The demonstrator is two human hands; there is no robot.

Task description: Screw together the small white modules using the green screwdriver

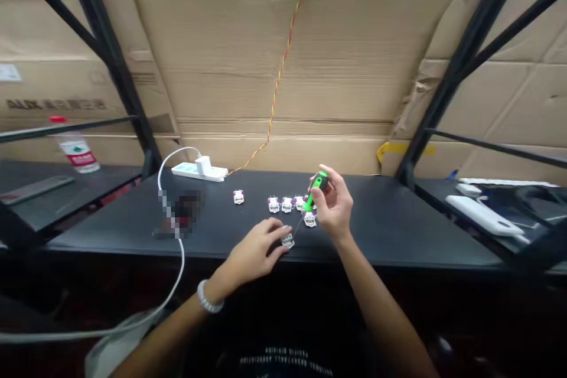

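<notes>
My left hand [259, 248] pinches a small white part [287, 240] against the dark tabletop near its front edge. In my right hand [334, 204] is a green and black screwdriver [315, 189], held tilted with its handle up. Its thin shaft slants down to the white part; whether the tip sits in a screw is too small to tell. Just beyond my hands, several similar white and purple parts [287, 205] stand in a row, some partly hidden by my right hand. Another white and purple part [238, 196] sits apart to the left.
A white power strip [186, 170] with a plugged-in adapter lies at the back left, its white cable running off the front edge. Cardboard [274, 71] walls the back. Black metal posts [460, 65] flank the table [376, 236]. A bottle [80, 153] stands on the left table.
</notes>
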